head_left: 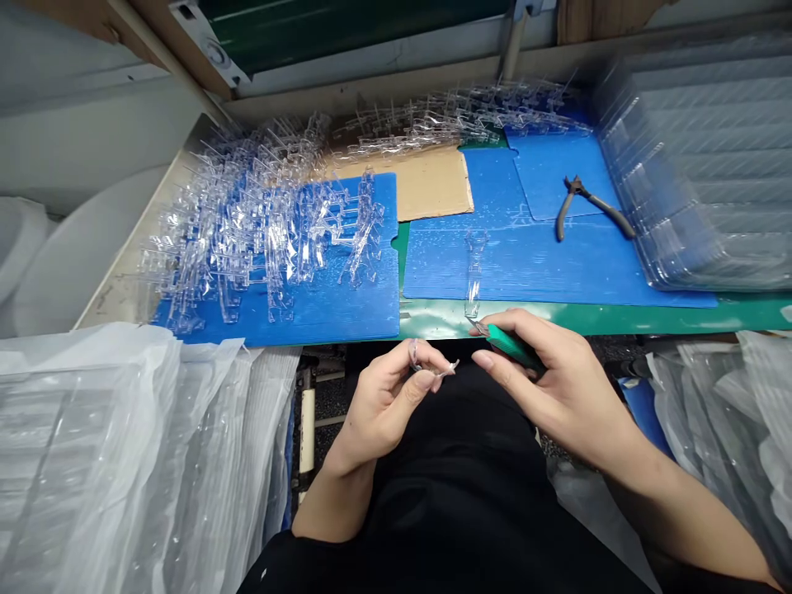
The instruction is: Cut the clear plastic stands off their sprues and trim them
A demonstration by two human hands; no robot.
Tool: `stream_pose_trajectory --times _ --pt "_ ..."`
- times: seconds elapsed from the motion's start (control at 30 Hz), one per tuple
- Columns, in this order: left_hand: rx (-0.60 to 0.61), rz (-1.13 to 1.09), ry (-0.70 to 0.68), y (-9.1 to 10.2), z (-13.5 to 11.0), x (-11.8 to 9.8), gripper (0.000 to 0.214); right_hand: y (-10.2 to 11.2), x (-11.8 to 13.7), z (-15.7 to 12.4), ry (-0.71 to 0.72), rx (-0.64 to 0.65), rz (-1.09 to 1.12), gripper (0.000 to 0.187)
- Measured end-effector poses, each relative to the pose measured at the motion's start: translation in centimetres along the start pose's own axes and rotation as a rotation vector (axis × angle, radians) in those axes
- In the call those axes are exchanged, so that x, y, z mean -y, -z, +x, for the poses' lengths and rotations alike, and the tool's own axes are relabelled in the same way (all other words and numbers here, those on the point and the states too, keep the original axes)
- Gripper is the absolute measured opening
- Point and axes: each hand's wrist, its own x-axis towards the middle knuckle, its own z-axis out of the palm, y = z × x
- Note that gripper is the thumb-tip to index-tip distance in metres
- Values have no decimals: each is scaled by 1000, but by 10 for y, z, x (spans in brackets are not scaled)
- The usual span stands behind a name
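My left hand (396, 396) is closed, with thumb and forefinger pinching a small clear plastic part (438, 372) in front of my body. Green-handled nippers (511, 345) lie in my closed right hand (550, 367), their metal tip pointing left toward the table's front edge. The palm and fingers hide much of the handles. Just beyond that tip, a single clear plastic piece (474, 276) rests on the blue sheet (433, 264). A small gap separates the nippers from the part in my left hand.
Clear moulded plastic parts (247, 223) are heaped on the left, with more along the back (445, 115). Dark-handled pliers (577, 188) lie on the right beside stacked clear trays (699, 165). A cardboard piece (433, 181) lies mid-table. Wrapped trays (124, 445) stand at lower left.
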Motion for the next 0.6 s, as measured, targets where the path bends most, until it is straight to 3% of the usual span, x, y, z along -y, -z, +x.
stream_pose_trajectory --times 0.17,0.33,0.5,0.6 --pt "20 -89 17 -3 -1 0 18 -1 3 4 4 58 144 15" --pt "57 -49 -11 -4 -3 0 37 -3 1 1 166 104 -28 26" --pt "50 32 -32 -3 -4 -1 37 4 6 -9 337 124 -261 28" --pt "58 76 -57 -4 -4 -2 36 9 7 -12 362 147 -321 33"
